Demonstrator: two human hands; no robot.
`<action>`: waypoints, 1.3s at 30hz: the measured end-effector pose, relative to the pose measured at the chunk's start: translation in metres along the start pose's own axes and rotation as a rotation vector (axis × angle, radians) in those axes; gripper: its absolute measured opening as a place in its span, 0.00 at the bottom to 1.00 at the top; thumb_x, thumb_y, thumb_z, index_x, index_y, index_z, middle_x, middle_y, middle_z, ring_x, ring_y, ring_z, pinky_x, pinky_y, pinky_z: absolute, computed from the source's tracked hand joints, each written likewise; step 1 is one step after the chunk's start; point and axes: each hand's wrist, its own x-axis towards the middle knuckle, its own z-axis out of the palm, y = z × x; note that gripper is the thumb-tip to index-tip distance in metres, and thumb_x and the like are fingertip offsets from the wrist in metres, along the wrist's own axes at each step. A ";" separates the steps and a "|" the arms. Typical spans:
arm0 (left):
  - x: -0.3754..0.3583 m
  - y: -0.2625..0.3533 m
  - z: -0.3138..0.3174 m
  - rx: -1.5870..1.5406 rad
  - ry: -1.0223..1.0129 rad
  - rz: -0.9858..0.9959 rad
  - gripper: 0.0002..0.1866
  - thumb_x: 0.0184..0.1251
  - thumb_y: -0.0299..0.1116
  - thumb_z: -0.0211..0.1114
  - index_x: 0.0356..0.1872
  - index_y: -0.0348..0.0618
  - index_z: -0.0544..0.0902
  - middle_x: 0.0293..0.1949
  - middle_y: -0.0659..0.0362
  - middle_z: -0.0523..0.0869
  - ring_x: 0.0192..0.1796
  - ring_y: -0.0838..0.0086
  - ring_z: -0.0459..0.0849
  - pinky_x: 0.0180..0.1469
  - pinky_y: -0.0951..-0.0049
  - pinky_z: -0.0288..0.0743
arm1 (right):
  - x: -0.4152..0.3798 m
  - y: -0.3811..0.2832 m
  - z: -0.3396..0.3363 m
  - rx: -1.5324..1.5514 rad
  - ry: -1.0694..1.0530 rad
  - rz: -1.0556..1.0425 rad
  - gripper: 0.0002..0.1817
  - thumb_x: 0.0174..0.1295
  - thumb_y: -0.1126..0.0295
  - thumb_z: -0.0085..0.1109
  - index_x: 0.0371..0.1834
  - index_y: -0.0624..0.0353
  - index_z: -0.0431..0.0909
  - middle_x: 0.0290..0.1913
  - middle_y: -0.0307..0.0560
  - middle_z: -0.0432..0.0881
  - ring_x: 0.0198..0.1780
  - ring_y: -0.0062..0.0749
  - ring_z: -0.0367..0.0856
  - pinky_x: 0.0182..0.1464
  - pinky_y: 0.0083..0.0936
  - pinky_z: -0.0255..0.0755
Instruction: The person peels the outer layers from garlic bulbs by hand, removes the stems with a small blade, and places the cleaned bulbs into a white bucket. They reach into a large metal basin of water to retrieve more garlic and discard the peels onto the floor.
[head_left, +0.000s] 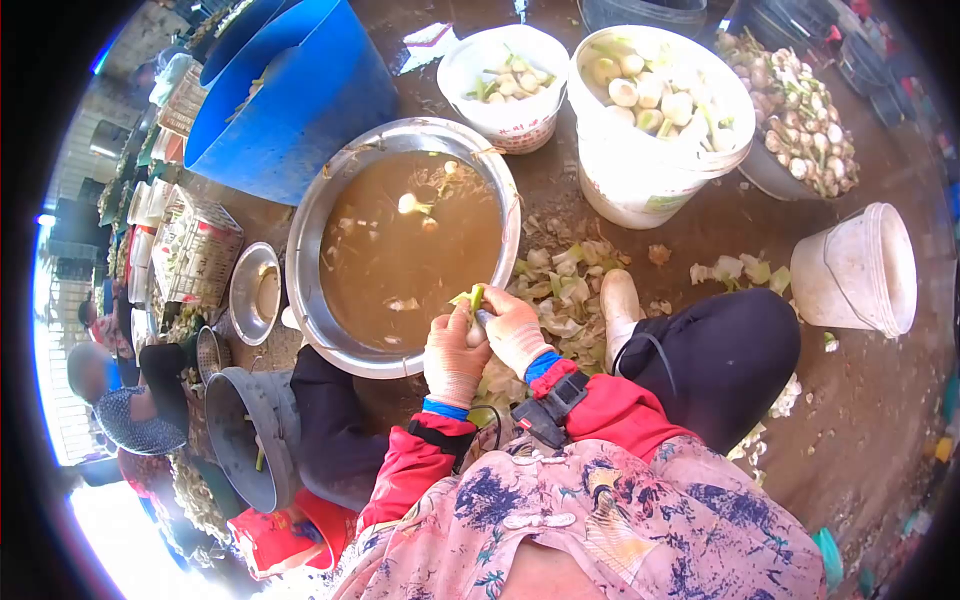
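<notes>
Both my hands wear pale gloves and meet over the near rim of a metal basin (365,365) of brown water. My left hand (455,358) is closed around a whitish garlic bulb (476,335) with a short green stem. Pressed against the same bulb from the right, my right hand (512,335) has its fingers curled; a small tool seems to show between them, too hidden to identify. A few pale bulbs (408,204) float in the water.
White buckets of bulbs (620,150) (512,130) stand beyond the basin, beside a heap of garlic (815,130). A blue tub (300,120) is at upper left, an upright white bucket (855,270) at right. Peelings (560,285) litter the floor. A person (140,415) sits at left.
</notes>
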 end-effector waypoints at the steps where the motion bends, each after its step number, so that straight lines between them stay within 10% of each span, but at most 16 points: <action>1: -0.001 0.002 -0.001 0.116 0.008 0.009 0.37 0.46 0.38 0.76 0.62 0.45 0.76 0.46 0.47 0.79 0.48 0.54 0.81 0.51 0.64 0.76 | -0.002 -0.003 0.001 -0.157 0.048 -0.009 0.22 0.59 0.85 0.53 0.58 0.61 0.76 0.48 0.49 0.84 0.51 0.27 0.81 0.54 0.22 0.73; 6: -0.007 -0.010 -0.001 0.073 0.020 0.086 0.35 0.48 0.38 0.75 0.61 0.43 0.76 0.46 0.49 0.81 0.46 0.57 0.82 0.48 0.64 0.77 | -0.008 -0.002 0.001 -0.105 0.068 -0.017 0.22 0.58 0.85 0.49 0.56 0.61 0.77 0.47 0.50 0.84 0.50 0.28 0.81 0.54 0.23 0.73; 11: -0.010 -0.027 -0.020 -1.570 -0.290 -0.403 0.29 0.67 0.47 0.64 0.65 0.47 0.69 0.43 0.55 0.83 0.35 0.71 0.82 0.34 0.73 0.77 | -0.013 -0.017 -0.012 0.108 -0.061 -0.083 0.22 0.58 0.86 0.48 0.55 0.62 0.79 0.49 0.44 0.84 0.50 0.26 0.80 0.54 0.22 0.74; 19: -0.006 0.000 -0.037 -1.432 -0.209 -0.585 0.23 0.72 0.56 0.53 0.54 0.49 0.74 0.29 0.62 0.81 0.21 0.79 0.74 0.21 0.78 0.69 | -0.015 -0.017 -0.022 0.507 -0.468 0.002 0.27 0.68 0.71 0.52 0.70 0.64 0.63 0.62 0.47 0.75 0.60 0.35 0.77 0.60 0.33 0.75; 21: -0.009 0.000 -0.047 -0.969 -0.350 -0.325 0.29 0.70 0.55 0.58 0.63 0.48 0.70 0.35 0.65 0.81 0.28 0.85 0.73 0.26 0.81 0.66 | -0.018 -0.011 -0.014 0.305 -0.269 0.110 0.21 0.67 0.70 0.54 0.62 0.65 0.72 0.53 0.45 0.81 0.52 0.31 0.81 0.55 0.30 0.77; 25: -0.021 -0.013 -0.034 -0.192 0.153 0.139 0.48 0.55 0.40 0.76 0.73 0.38 0.57 0.54 0.54 0.79 0.51 0.67 0.81 0.55 0.73 0.75 | -0.027 -0.037 -0.007 0.087 -0.329 -0.070 0.16 0.64 0.77 0.54 0.55 0.67 0.77 0.49 0.43 0.82 0.48 0.26 0.80 0.50 0.21 0.74; 27: -0.017 -0.016 -0.032 -0.792 0.153 -0.011 0.41 0.62 0.43 0.71 0.71 0.39 0.60 0.48 0.56 0.80 0.47 0.70 0.82 0.50 0.70 0.78 | -0.022 -0.033 -0.001 -0.259 -0.336 -0.425 0.20 0.60 0.82 0.59 0.56 0.67 0.75 0.49 0.43 0.82 0.48 0.26 0.80 0.51 0.22 0.74; 30: -0.026 -0.002 -0.055 -1.515 -0.065 -0.470 0.32 0.68 0.47 0.64 0.67 0.41 0.65 0.43 0.58 0.81 0.41 0.75 0.82 0.42 0.71 0.79 | -0.032 -0.051 0.003 0.312 -0.251 0.050 0.24 0.56 0.85 0.61 0.58 0.66 0.73 0.52 0.45 0.80 0.50 0.29 0.80 0.53 0.24 0.74; 32: -0.015 -0.018 -0.035 -1.446 0.053 -0.585 0.26 0.70 0.49 0.60 0.60 0.44 0.70 0.41 0.59 0.82 0.35 0.76 0.82 0.33 0.75 0.77 | -0.046 -0.071 0.010 -0.286 -0.268 -0.224 0.25 0.57 0.84 0.60 0.60 0.64 0.71 0.57 0.47 0.77 0.53 0.33 0.79 0.54 0.27 0.75; 35: -0.004 -0.014 -0.020 -1.382 0.251 -0.799 0.22 0.71 0.51 0.58 0.55 0.44 0.74 0.38 0.59 0.83 0.29 0.76 0.81 0.27 0.78 0.76 | -0.024 -0.035 0.005 -0.212 -0.201 -0.364 0.23 0.61 0.82 0.58 0.61 0.63 0.72 0.57 0.48 0.77 0.54 0.33 0.78 0.54 0.28 0.75; 39: -0.023 -0.004 -0.022 -1.252 0.100 -0.439 0.31 0.66 0.51 0.65 0.61 0.39 0.70 0.43 0.56 0.82 0.41 0.71 0.83 0.40 0.72 0.78 | -0.029 -0.056 0.013 0.046 -0.109 -0.120 0.16 0.64 0.76 0.56 0.55 0.62 0.77 0.49 0.44 0.81 0.50 0.27 0.79 0.52 0.25 0.73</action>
